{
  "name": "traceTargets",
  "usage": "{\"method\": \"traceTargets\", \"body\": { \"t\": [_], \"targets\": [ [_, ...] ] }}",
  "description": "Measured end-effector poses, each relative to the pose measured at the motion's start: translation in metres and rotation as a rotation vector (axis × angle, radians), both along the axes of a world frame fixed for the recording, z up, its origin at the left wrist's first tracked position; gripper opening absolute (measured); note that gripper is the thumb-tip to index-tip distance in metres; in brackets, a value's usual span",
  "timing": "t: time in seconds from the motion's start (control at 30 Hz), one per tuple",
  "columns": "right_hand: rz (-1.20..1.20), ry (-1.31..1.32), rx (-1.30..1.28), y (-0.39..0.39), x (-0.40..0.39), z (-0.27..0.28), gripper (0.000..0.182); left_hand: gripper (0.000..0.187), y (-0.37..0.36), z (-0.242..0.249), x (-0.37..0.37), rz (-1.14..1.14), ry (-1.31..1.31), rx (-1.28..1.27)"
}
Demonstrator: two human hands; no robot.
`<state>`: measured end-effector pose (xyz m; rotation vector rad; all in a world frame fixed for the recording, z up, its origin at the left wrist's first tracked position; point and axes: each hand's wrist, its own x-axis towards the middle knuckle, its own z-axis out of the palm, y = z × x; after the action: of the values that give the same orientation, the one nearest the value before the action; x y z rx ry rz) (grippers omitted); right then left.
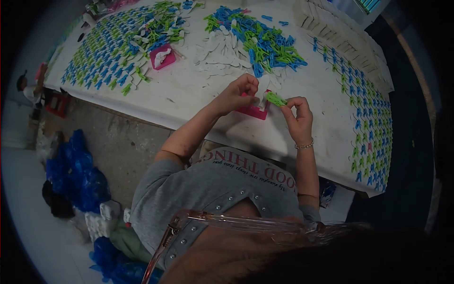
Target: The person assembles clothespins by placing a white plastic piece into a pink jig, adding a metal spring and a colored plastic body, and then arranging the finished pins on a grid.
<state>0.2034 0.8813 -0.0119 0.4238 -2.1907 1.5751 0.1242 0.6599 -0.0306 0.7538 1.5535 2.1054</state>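
My right hand [299,118], with a bracelet at the wrist, pinches the end of a green clip [276,99] between thumb and fingers. My left hand [242,94] is curled closed just to the left of it; what its fingertips hold, if anything, is too small to tell. Between and below the hands, a pink holder [255,112] sits near the table's front edge, with a whitish piece in it partly hidden by my left hand. White clip-shaped pieces [220,52] lie loose beyond my hands, beside a heap of blue and green clips [272,45].
Rows of clips [101,59] cover the table's left side, more clips [366,118] the right. A pink tray [162,57] holds something white. White stacks [336,35] line the back right. Blue bags [78,173] lie on the floor; another person [33,90] is at far left.
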Motion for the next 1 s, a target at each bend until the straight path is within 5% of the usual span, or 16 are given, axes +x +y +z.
{"method": "traceTargets", "body": {
  "t": [0.4, 0.5, 0.57, 0.63, 0.73, 0.8, 0.87, 1.0],
  "targets": [
    [0.095, -0.090, -0.133, -0.015, -0.004, 0.002, 0.021, 0.038, 0.002, 0.002, 0.003, -0.029, 0.019, -0.014],
    [0.172, -0.438, -0.421, -0.002, -0.009, -0.010, 0.015, 0.039, 0.003, -0.006, -0.003, -0.020, 0.052, -0.054],
    [0.448, -0.625, -0.841, 0.008, -0.015, -0.030, 0.012, 0.039, 0.006, -0.008, -0.005, -0.059, 0.076, -0.085],
    [0.360, -0.600, -0.913, 0.016, -0.022, -0.037, 0.011, 0.040, 0.007, -0.010, -0.019, -0.086, 0.104, -0.119],
    [-0.036, -0.448, -0.635, 0.052, -0.056, -0.057, 0.010, 0.044, -0.002, -0.024, -0.056, 0.400, 0.463, -0.346],
    [-0.571, -0.280, -0.406, 0.090, -0.084, -0.075, 0.009, 0.045, -0.019, -0.049, -0.088, 0.531, 0.496, -0.387],
    [-0.734, -0.249, -0.326, 0.123, -0.107, -0.086, 0.009, 0.039, -0.031, -0.063, -0.108, 0.785, 0.798, -0.689],
    [-1.054, -0.167, 0.032, 0.192, -0.156, -0.110, 0.008, 0.032, -0.033, -0.073, -0.112, 0.829, 0.886, -0.812]
  ]
}}
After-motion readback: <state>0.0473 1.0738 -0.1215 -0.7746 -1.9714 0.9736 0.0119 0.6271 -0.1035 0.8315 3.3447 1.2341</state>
